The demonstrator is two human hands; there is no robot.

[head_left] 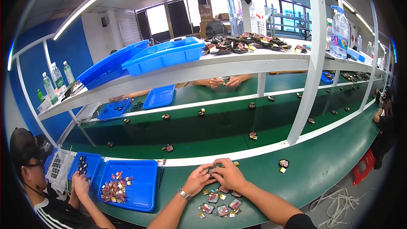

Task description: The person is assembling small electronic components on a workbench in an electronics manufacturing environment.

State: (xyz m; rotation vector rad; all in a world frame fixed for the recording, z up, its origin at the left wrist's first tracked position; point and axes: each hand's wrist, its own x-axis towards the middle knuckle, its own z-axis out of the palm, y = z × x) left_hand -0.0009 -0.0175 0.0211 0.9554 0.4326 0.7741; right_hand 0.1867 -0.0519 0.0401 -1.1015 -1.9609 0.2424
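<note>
My left hand (198,180) and my right hand (229,175) meet above the green workbench, fingers closed around a small dark electronic part (211,170). Most of that part is hidden by the fingers. A metal-banded watch (184,194) is on my left wrist. Just below my hands lies a cluster of small round electronic assemblies (222,210), with dark rims, reddish middles and silver-yellow tabs. Another assembly of this kind (283,164) sits alone to the right. Left of my hands, a blue tray (151,188) holds a heap of small red and yellow-white parts.
Beyond a white rail runs a green conveyor belt (212,138) with scattered assemblies. A white post (306,85) and an overhead shelf (254,65) with blue trays, bottles and piled parts stand ahead. At left a co-worker (46,199) handles parts beside a smaller blue tray (95,160).
</note>
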